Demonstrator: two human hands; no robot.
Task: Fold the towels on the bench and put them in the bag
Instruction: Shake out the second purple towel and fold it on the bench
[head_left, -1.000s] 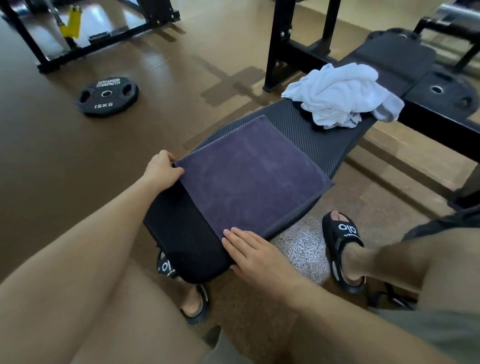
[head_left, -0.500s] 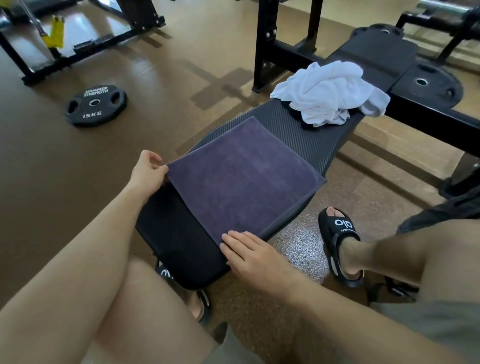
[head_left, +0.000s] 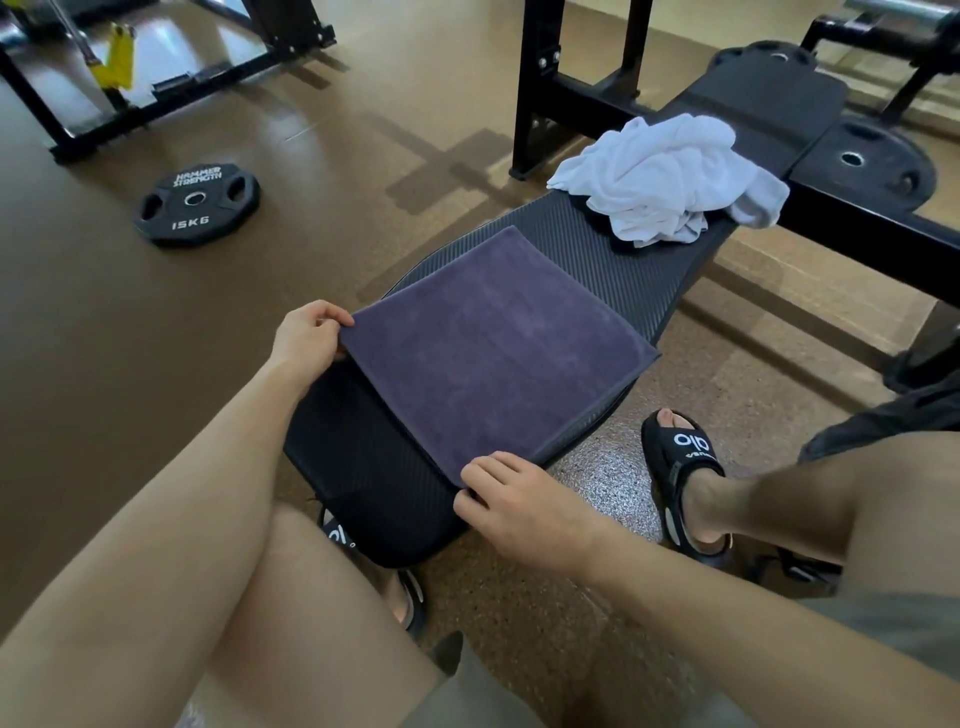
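Observation:
A dark purple towel (head_left: 493, 343) lies folded flat on the near end of the black bench (head_left: 623, 270). My left hand (head_left: 309, 338) pinches its near left corner. At the near right corner my right hand (head_left: 511, 496) pinches the towel's edge, thumb on top. Farther along the bench a white towel (head_left: 670, 179) sits crumpled in a heap. No bag can be made out for certain in this view.
A black 15 kg weight plate (head_left: 196, 203) lies on the brown floor to the left. Black rack frames (head_left: 540, 88) stand behind the bench, with more plates (head_left: 862, 161) at the right. My sandalled feet (head_left: 685, 478) rest beside the bench. Dark fabric (head_left: 893, 410) shows at the right edge.
My right hand has gone from lying flat on the towel's near right corner to pinching its edge. The left hand keeps its hold on the left corner.

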